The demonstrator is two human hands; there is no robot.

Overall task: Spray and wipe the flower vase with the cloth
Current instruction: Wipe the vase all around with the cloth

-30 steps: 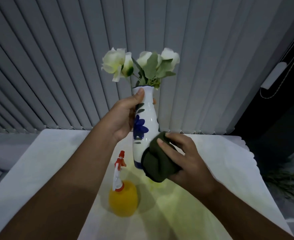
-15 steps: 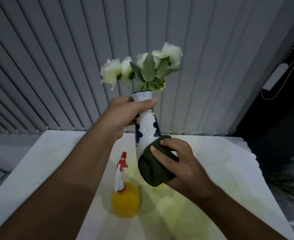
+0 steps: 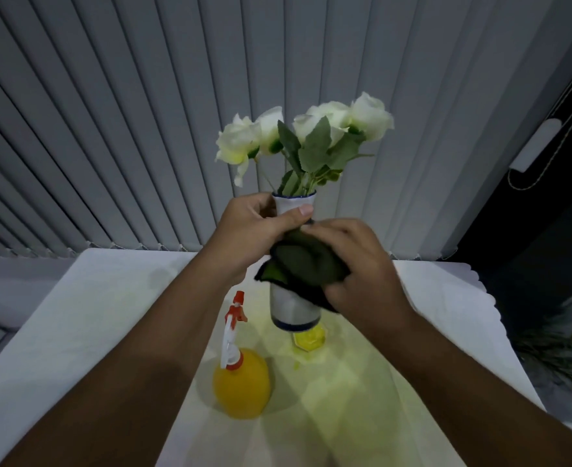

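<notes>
The white vase (image 3: 291, 310) with a blue rim band and white flowers (image 3: 306, 136) is held upright above the table. My left hand (image 3: 256, 230) grips its neck just under the mouth. My right hand (image 3: 358, 264) presses a dark green cloth (image 3: 306, 264) against the vase's middle, hiding the painted blue flower. Only the neck and the lower body of the vase show. The yellow spray bottle (image 3: 240, 382) with a red and white trigger stands on the table below my left forearm.
A white table (image 3: 92, 315) lies under my arms, with a small yellow dish (image 3: 309, 338) just beneath the vase. Grey vertical blinds (image 3: 143, 129) hang behind. A dark gap and green foliage (image 3: 567, 352) are at the right.
My right hand has slid the cloth up from the vase's lower body to its middle, near my left hand. The vase has turned and now stands more upright.
</notes>
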